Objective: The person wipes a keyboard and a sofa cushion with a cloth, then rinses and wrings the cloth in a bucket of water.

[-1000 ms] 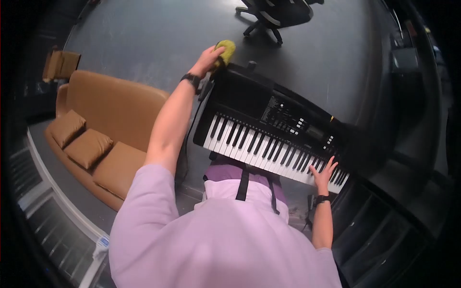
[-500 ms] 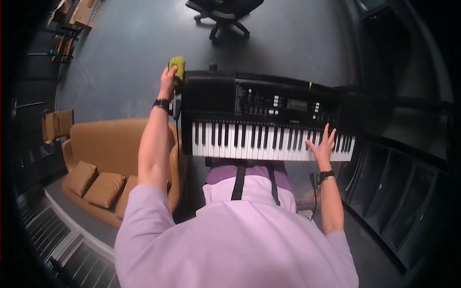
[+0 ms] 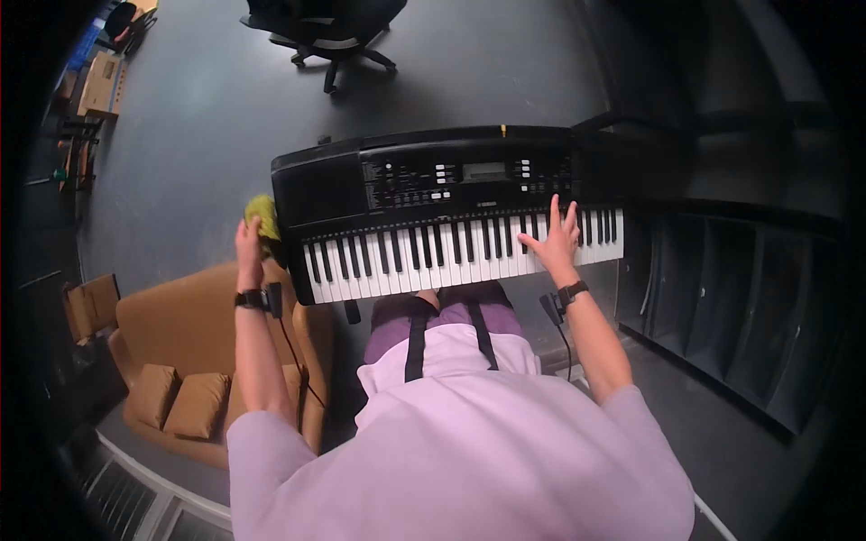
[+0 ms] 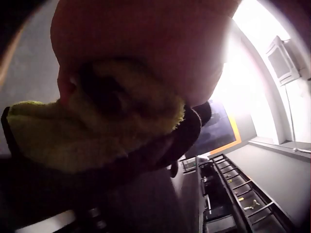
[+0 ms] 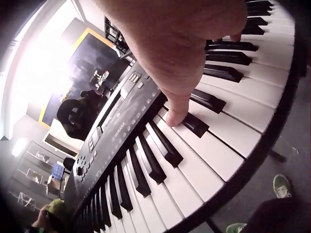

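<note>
A black electronic keyboard (image 3: pixel 433 185) stands in front of me. My left hand (image 3: pixel 248 242) grips a yellow-green cloth (image 3: pixel 262 215) against the keyboard's left end; in the left wrist view the cloth (image 4: pixel 92 131) is bunched under my palm on the dark casing. My right hand (image 3: pixel 552 239) lies spread on the keys at the right part of the keyboard. In the right wrist view its fingers (image 5: pixel 177 114) are straight and touch the black and white keys (image 5: pixel 160 165). The control panel and display (image 3: pixel 451 173) sit above the keys.
A tan sofa (image 3: pixel 180 334) with cushions stands at my left, close to the keyboard's end. An office chair (image 3: pixel 325 27) is on the dark floor beyond. Dark shelving (image 3: pixel 749 307) runs along the right. Boxes (image 3: pixel 101 81) sit far left.
My left hand with the cloth has come down from the keyboard's far left corner to its left side near the front. The right hand has stayed on the keys. The head view has shifted.
</note>
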